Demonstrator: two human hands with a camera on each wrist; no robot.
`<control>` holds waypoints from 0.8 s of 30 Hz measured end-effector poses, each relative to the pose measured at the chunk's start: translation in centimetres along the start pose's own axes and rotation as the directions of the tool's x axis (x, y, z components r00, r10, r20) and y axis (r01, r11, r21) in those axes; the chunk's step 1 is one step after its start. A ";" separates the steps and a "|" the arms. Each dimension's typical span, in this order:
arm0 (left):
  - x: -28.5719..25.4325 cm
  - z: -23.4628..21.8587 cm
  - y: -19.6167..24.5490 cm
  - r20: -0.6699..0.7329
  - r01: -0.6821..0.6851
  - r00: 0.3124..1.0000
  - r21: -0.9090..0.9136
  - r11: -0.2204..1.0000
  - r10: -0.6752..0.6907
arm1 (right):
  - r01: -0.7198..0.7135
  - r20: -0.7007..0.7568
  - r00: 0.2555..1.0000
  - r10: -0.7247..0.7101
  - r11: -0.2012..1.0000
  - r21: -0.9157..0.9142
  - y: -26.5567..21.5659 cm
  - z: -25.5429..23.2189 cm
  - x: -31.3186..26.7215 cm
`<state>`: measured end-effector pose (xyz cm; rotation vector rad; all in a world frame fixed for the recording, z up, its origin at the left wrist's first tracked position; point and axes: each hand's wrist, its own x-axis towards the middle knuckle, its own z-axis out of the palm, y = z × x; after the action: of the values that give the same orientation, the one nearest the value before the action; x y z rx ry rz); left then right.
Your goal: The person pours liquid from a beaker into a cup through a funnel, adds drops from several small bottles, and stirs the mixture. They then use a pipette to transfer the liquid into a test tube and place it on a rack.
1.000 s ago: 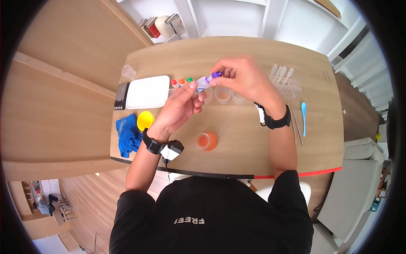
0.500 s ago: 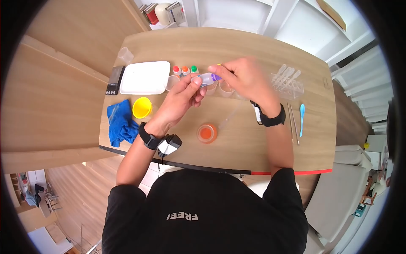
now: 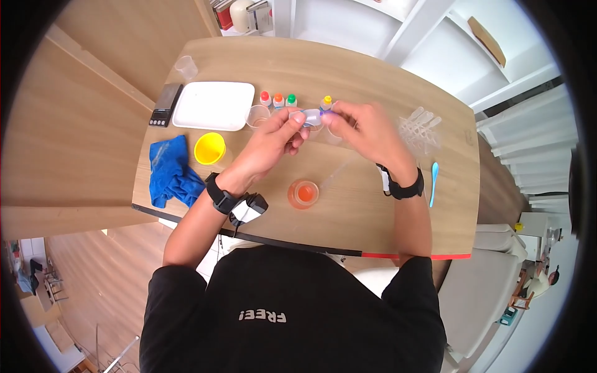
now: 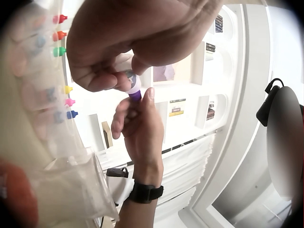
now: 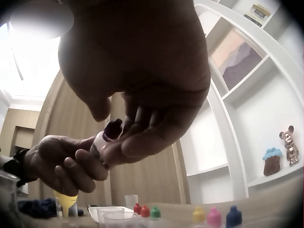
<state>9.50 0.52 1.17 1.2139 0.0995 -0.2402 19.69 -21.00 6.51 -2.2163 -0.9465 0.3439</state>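
Observation:
My left hand (image 3: 266,142) grips a small whitish dropper bottle (image 3: 313,117) between thumb and fingers, above the table. The bottle lies on its side with its purple cap (image 5: 113,129) towards the right hand. Fingers of my right hand (image 3: 365,129) are curled round that cap; the right wrist view shows the thumb a little off its tip. Below both hands stands a clear vessel of orange liquid (image 3: 305,194). Behind them are several dropper bottles, among them a red-capped one (image 3: 265,98) and a yellow-capped one (image 3: 327,102), plus clear cups (image 3: 258,115).
To the left are a white tray (image 3: 213,107), a black scale (image 3: 165,107), a yellow cup (image 3: 209,148) and a blue cloth (image 3: 168,173). At the right, a clear rack (image 3: 423,135) holds pipettes, near a light-blue spoon (image 3: 434,185). A clear pipette (image 3: 337,174) lies mid-table.
The bottle has turned from slanting upward to nearly level. Its cap now sits closer against the bottle. The right hand has lowered and its fingers have shifted round the cap; the head view has moved.

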 end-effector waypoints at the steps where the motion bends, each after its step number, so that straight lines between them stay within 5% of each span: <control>1: -0.1 -0.1 -0.2 -0.014 -0.006 1.000 0.007 1.000 0.006 | 0.052 -0.063 0.997 -0.049 0.998 0.045 -0.5 0.4 -0.3; 3: -0.3 -0.1 -0.3 0.006 -0.007 1.000 -0.015 1.000 0.008 | 0.108 -0.125 0.987 -0.097 0.991 0.081 -0.6 0.6 -0.4; 6: -0.5 -0.5 -1.2 0.049 0.001 0.999 -0.038 0.999 0.001 | 0.046 0.055 0.998 -0.039 0.989 -0.140 -0.2 0.8 -0.7; 9: -0.9 -0.4 -1.9 0.062 -0.009 0.998 -0.049 0.999 0.012 | 0.175 -0.099 0.980 -0.172 0.984 0.025 -0.5 1.9 -1.2; 12: -1.3 -0.3 -2.9 0.039 -0.084 0.996 0.014 0.996 0.083 | 0.091 -0.003 0.996 -0.091 0.995 0.028 0.2 2.4 -1.4; 14: -1.7 0.0 -3.3 0.019 -0.152 0.988 0.077 0.985 0.151 | -0.270 0.171 0.961 0.217 0.875 0.401 0.2 2.9 -1.6; 16: -2.2 0.4 -3.3 0.018 -0.390 0.890 0.544 0.743 0.455 | -0.338 0.226 0.939 0.260 0.824 0.454 0.4 2.8 -1.4; 17: -2.2 0.4 -3.2 0.017 -0.394 0.889 0.538 0.745 0.458 | -0.394 0.276 0.917 0.288 0.765 0.510 0.4 2.7 -1.2; 19: -2.1 0.3 -2.7 0.069 -0.469 0.818 0.656 0.592 0.571 | -0.419 0.289 0.906 0.310 0.753 0.507 -0.4 2.2 -0.6; 22: -3.0 0.5 -1.3 0.096 -0.497 0.798 0.662 0.561 0.595 | -0.377 0.244 0.925 0.293 0.798 0.471 -1.3 2.1 -0.3; 23: -3.0 0.4 -1.4 0.093 -0.501 0.796 0.656 0.564 0.598 | -0.310 0.196 0.949 0.248 0.849 0.429 -1.5 2.1 -0.3; 24: -3.1 0.2 -1.8 0.008 -0.426 0.859 0.565 0.706 0.512 | -0.313 0.200 0.948 0.249 0.851 0.422 -1.6 2.1 -0.4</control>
<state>6.03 0.17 0.20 1.7927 -0.1687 0.3063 17.50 -19.47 6.07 -1.9088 -0.5318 0.7811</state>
